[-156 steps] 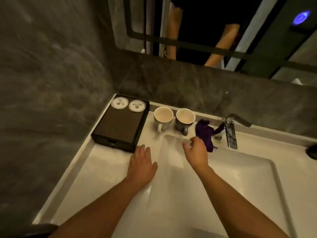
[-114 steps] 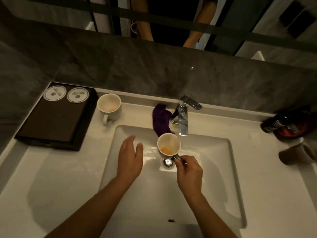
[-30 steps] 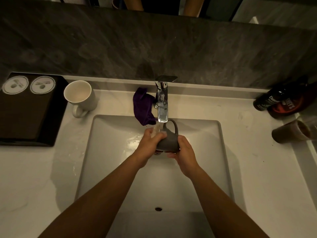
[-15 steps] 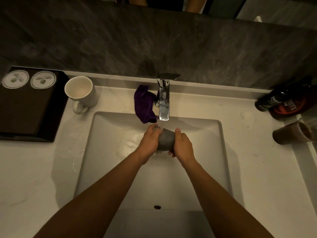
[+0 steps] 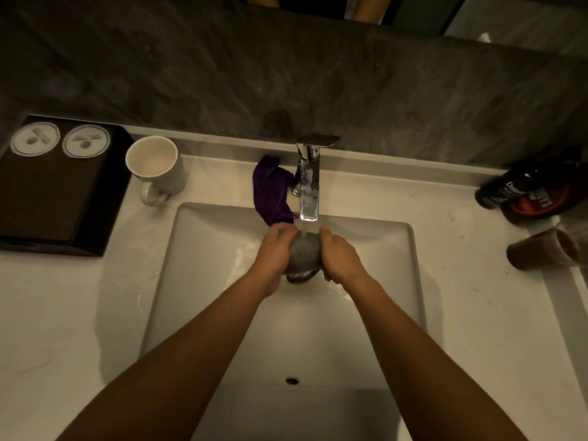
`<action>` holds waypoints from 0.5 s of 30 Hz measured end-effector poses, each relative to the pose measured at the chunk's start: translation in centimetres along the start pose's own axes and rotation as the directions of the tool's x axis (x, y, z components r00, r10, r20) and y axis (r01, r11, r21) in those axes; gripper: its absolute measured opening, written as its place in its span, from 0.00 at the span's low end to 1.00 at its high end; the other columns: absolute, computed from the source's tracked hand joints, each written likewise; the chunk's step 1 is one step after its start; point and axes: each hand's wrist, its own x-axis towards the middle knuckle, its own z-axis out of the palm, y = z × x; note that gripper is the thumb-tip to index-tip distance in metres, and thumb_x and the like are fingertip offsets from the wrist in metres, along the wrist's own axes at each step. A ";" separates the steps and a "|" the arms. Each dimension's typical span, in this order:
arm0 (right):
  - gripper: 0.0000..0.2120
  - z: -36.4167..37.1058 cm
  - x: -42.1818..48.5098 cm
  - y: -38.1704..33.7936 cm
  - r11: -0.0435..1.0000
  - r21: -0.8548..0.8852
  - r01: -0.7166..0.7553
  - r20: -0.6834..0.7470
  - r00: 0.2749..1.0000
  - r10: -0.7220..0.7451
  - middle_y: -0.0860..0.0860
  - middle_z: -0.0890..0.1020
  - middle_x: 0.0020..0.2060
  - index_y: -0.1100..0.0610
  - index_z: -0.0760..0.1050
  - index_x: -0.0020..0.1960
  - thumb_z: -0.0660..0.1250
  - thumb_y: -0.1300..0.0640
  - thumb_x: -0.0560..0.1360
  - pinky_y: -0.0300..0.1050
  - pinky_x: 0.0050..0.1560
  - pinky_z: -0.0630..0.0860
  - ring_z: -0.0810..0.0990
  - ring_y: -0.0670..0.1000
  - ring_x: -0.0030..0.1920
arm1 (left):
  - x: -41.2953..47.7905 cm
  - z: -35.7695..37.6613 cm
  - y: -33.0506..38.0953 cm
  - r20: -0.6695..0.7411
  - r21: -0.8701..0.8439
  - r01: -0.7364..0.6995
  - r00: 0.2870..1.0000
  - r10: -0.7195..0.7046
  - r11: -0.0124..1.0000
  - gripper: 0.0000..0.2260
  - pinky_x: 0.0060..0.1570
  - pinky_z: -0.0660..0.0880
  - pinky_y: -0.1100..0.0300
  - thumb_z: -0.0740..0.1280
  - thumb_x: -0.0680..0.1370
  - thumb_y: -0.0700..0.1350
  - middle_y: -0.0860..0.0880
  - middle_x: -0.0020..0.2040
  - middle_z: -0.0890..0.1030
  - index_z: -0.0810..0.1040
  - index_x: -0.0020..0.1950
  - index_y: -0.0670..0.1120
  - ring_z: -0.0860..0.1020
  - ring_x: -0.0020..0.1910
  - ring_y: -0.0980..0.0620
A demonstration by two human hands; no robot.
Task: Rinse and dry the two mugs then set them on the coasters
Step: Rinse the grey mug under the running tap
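Observation:
A grey mug [image 5: 304, 253] is held over the sink basin [image 5: 394, 281] under the running chrome faucet [image 5: 309, 186], with water falling on it. My left hand [image 5: 276, 249] grips its left side and my right hand [image 5: 338, 254] its right side; its mouth and handle are hidden. A white mug [image 5: 156, 168] stands upright on the counter at the back left. Two round white coasters [image 5: 35, 141] [image 5: 86, 142] lie on a black tray [image 5: 54, 198] at the far left. A purple cloth [image 5: 271, 194] hangs over the basin's back rim beside the faucet.
Dark bottles [image 5: 525, 192] lie on the counter at the far right, with a brown tumbler [image 5: 544, 252] on its side in front of them. A dark stone wall rises behind the counter. Water wets the basin around the drain.
The grey mug has turned in my hands under the stream; its handle showed on top a second ago and is now hidden. Both hands stay closed around it.

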 end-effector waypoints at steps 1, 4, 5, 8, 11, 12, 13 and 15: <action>0.30 0.1 -0.2 0.3 0.996 -0.027 0.083 -0.014 0.996 -0.084 0.58 0.82 0.46 0.56 0.75 0.54 0.45 0.34 0.81 0.52 0.40 0.82 0.82 0.55 0.40 | 0.4 -0.3 0.7 0.039 -0.095 0.191 0.981 -0.188 0.977 0.14 0.55 0.80 0.47 0.66 0.82 0.55 0.42 0.64 0.81 0.78 0.64 0.51 0.81 0.58 0.42; 0.22 0.3 -1.2 0.8 0.984 0.003 0.178 0.002 0.984 -0.178 0.56 0.80 0.48 0.52 0.72 0.56 0.49 0.36 0.83 0.50 0.38 0.84 0.82 0.56 0.46 | 0.2 -0.9 1.9 0.144 -0.169 0.455 0.889 -0.434 0.875 0.17 0.52 0.80 0.45 0.70 0.78 0.57 0.38 0.58 0.85 0.78 0.62 0.50 0.83 0.56 0.37; 0.21 0.4 -1.3 0.8 0.984 0.007 0.176 -0.013 0.984 -0.175 0.56 0.80 0.48 0.52 0.71 0.57 0.49 0.37 0.84 0.47 0.33 0.82 0.83 0.56 0.45 | 0.3 -0.8 1.6 0.140 -0.181 0.427 0.903 -0.406 0.886 0.18 0.52 0.80 0.45 0.70 0.78 0.56 0.39 0.59 0.85 0.77 0.64 0.50 0.83 0.56 0.37; 0.25 0.2 -1.0 0.2 0.995 0.101 0.020 -0.057 0.998 -0.015 0.59 0.81 0.40 0.58 0.74 0.56 0.47 0.40 0.84 0.43 0.25 0.75 0.82 0.55 0.31 | -0.3 -0.2 0.4 0.062 -0.147 0.061 0.997 -0.053 0.987 0.16 0.52 0.81 0.49 0.67 0.82 0.50 0.43 0.67 0.79 0.75 0.69 0.53 0.80 0.61 0.42; 0.26 -0.6 -1.1 -0.8 0.934 0.265 -0.241 0.151 0.967 0.207 0.58 0.76 0.28 0.62 0.75 0.52 0.47 0.43 0.84 0.41 0.25 0.66 0.72 0.52 0.22 | -0.8 -0.4 -1.3 0.079 -0.013 -0.283 0.956 0.284 0.959 0.14 0.57 0.80 0.52 0.66 0.82 0.52 0.45 0.70 0.73 0.74 0.68 0.59 0.76 0.65 0.45; 0.26 -0.8 -1.2 -1.0 0.927 0.272 -0.258 0.196 0.958 0.209 0.58 0.75 0.27 0.62 0.75 0.51 0.48 0.42 0.84 0.41 0.26 0.65 0.71 0.51 0.22 | -0.8 -0.5 -1.3 0.072 0.009 -0.295 0.953 0.294 0.955 0.13 0.55 0.80 0.54 0.66 0.82 0.52 0.44 0.69 0.73 0.75 0.67 0.59 0.76 0.65 0.45; 0.27 -0.7 -1.2 -1.0 0.933 0.274 -0.234 0.201 0.962 0.182 0.58 0.75 0.28 0.62 0.75 0.51 0.48 0.42 0.84 0.41 0.25 0.66 0.71 0.51 0.22 | -0.8 -0.5 -0.9 0.058 0.025 -0.261 0.964 0.260 0.965 0.11 0.52 0.79 0.55 0.65 0.83 0.52 0.43 0.68 0.75 0.75 0.66 0.57 0.77 0.63 0.44; 0.26 -0.3 -1.2 -0.6 0.966 0.238 -0.099 0.108 0.991 0.075 0.59 0.78 0.30 0.61 0.76 0.51 0.48 0.43 0.84 0.42 0.26 0.69 0.75 0.52 0.24 | -0.2 -0.4 0.3 0.036 0.009 -0.002 0.999 0.002 1.000 0.12 0.47 0.78 0.53 0.64 0.83 0.54 0.41 0.64 0.80 0.77 0.64 0.52 0.80 0.59 0.42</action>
